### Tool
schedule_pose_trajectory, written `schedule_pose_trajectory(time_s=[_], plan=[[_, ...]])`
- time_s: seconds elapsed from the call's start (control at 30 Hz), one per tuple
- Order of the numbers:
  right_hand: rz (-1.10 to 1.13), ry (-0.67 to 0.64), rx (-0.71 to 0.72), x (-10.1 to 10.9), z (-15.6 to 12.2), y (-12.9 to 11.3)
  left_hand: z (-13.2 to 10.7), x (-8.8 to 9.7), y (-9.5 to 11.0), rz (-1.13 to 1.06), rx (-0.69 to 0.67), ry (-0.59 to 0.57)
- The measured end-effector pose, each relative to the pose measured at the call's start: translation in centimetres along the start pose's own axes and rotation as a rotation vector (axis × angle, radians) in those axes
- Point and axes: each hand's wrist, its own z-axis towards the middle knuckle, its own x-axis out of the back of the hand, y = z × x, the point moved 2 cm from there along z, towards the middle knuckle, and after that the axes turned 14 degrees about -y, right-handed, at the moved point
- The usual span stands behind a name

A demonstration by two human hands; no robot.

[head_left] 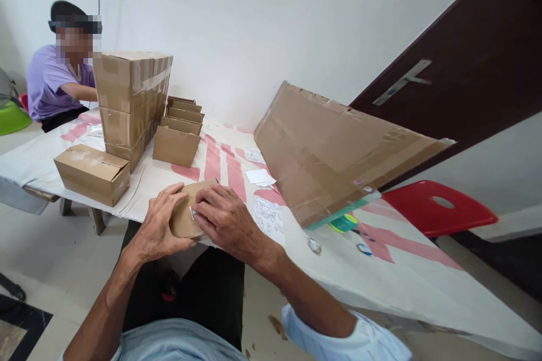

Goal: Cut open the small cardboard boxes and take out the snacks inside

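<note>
Near the front edge of the table I hold a small brown cardboard box [184, 216], tilted towards me. My left hand [158, 225] grips it from the left side, thumb along the lower edge and fingers over the top. On the box's upper face, my right hand [226, 217] presses with bunched fingertips at a small white sticker [193, 213]. The sticker is partly covered by those fingers. Right of my hands lies a patterned white sheet [268, 219], with several white slips of paper [259, 177] behind it.
A closed carton [91, 172] sits at left, before tall stacked cartons [118, 84]. Several open boxes [175, 145] stand in a row. A large cardboard sheet [330, 152] leans at right, near tape rolls [344, 223] and a red stool [436, 208]. Another person [59, 79] sits at far left.
</note>
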Motion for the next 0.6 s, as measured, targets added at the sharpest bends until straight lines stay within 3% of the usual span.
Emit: schedule_pose_trajectory(time_s=[0.1,0.2,0.27,0.37,0.6], plan=[[0.271,0.159,0.004,1.7,0.2,0.9,-0.3,1.2,-0.8,-0.002,0.069,-0.037],[0.453,0.323,-0.147,2.3,-0.1,2.8,-0.6,2.8,-1.8,0.003,0.119,-0.084],[0.513,0.3,-0.215,1.5,-0.5,3.9,-0.9,3.8,-2.7,-0.012,0.16,-0.087],[0.571,0.166,-0.284,-1.1,-1.5,5.2,-1.4,4.5,-4.0,-0.088,0.212,-0.037],[0.662,0.043,-0.42,-7.1,-4.9,6.3,-3.7,4.5,-7.2,-0.305,0.197,-0.019]])
